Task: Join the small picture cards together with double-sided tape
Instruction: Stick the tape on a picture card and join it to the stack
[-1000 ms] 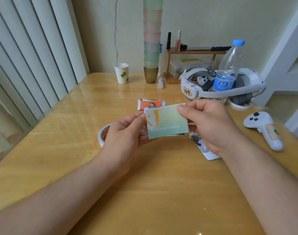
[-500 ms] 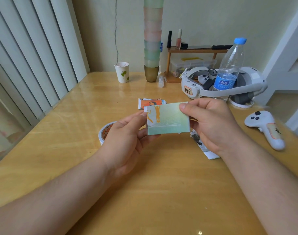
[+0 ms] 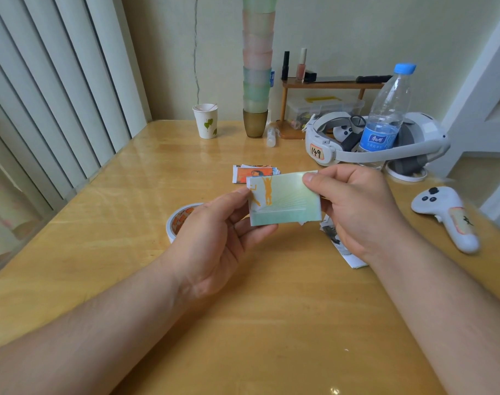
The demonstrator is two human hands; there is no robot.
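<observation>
A small green picture card (image 3: 286, 202) with an orange figure is held above the wooden table (image 3: 123, 232), facing me. My left hand (image 3: 223, 235) pinches its left edge and supports it from below. My right hand (image 3: 354, 206) pinches its top right corner with thumb and fingers. A white roll of double-sided tape (image 3: 178, 220) lies on the table, partly hidden behind my left hand. A small pile of picture cards (image 3: 253, 173) with an orange one on top lies just beyond the held card. More cards (image 3: 340, 243) lie under my right hand.
A white controller (image 3: 448, 215) lies at the right. A headset (image 3: 385, 143) and a water bottle (image 3: 387, 115) stand behind the cards. A paper cup (image 3: 205, 121), a tall stack of cups (image 3: 256, 67) and a small wooden shelf (image 3: 328, 86) line the back edge.
The card has tilted from slanted to nearly level and sits slightly higher. Both hands keep their grip on it.
</observation>
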